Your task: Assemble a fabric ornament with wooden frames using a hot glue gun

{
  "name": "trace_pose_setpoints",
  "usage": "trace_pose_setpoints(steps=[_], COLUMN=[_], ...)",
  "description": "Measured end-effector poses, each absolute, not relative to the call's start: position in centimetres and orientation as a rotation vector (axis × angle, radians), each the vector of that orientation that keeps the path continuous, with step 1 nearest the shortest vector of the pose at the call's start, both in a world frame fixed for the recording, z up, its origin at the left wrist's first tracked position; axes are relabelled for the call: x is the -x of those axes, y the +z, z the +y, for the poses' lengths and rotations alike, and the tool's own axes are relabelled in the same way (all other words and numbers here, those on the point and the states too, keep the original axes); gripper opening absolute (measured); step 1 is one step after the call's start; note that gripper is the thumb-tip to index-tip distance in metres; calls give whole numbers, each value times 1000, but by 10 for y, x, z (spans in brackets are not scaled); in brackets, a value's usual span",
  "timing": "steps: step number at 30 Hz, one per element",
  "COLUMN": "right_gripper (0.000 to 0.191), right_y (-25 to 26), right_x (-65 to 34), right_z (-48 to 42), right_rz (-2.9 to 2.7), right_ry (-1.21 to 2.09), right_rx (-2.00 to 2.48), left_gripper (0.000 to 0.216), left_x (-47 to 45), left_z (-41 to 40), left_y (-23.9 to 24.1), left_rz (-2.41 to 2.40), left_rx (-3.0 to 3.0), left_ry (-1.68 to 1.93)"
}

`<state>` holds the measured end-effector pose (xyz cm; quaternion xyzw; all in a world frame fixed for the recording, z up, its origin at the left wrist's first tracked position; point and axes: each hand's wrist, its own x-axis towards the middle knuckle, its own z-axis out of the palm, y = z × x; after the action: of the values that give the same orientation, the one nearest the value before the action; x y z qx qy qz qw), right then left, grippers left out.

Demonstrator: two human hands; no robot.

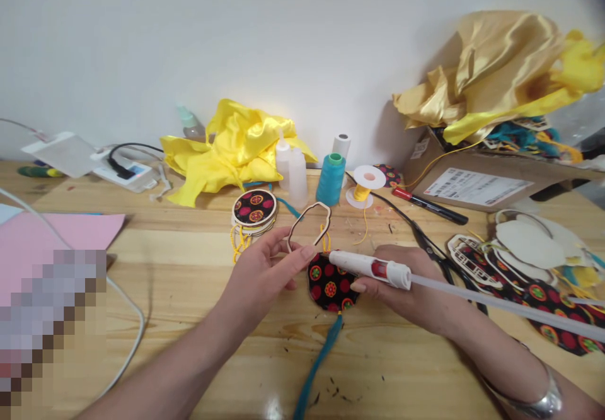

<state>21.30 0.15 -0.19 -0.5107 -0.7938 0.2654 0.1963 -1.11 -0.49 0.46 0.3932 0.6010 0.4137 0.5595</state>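
My left hand (265, 268) pinches a thin wooden cloud-shaped frame (309, 224) and holds it up over the table. My right hand (401, 287) is wrapped round a white glue gun (373, 267) with a long clear glue stick (505, 306) running out to the right; its tip points toward the frame. Under both hands lies a black fabric piece with red and yellow circles (329, 286), with a teal tassel (319, 360) trailing toward me.
On the wooden table (189, 319) are a stack of fabric-covered pieces (254, 210), yellow satin (231, 149), two white squeeze bottles (292, 168), a teal thread spool (331, 179), a yellow cord reel (363, 186), scissors (425, 243), a red-capped marker (428, 204), a cardboard box (477, 177), more cut pieces (529, 262), pink paper (57, 237).
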Motion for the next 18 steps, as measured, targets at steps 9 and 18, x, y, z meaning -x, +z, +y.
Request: trace_pose_setpoints(steps=[9, 18], right_gripper=[48, 44], right_y=[-1, -1], right_x=[-211, -213], right_z=[2, 2], right_rz=[-2242, -2206], right_ry=[768, 809], right_rx=[1466, 1481], left_gripper=[55, 55], left_x=[12, 11], left_z=[-5, -5], left_y=[3, 4], left_rz=[1402, 1413], left_rx=[-929, -931], left_ry=[963, 959])
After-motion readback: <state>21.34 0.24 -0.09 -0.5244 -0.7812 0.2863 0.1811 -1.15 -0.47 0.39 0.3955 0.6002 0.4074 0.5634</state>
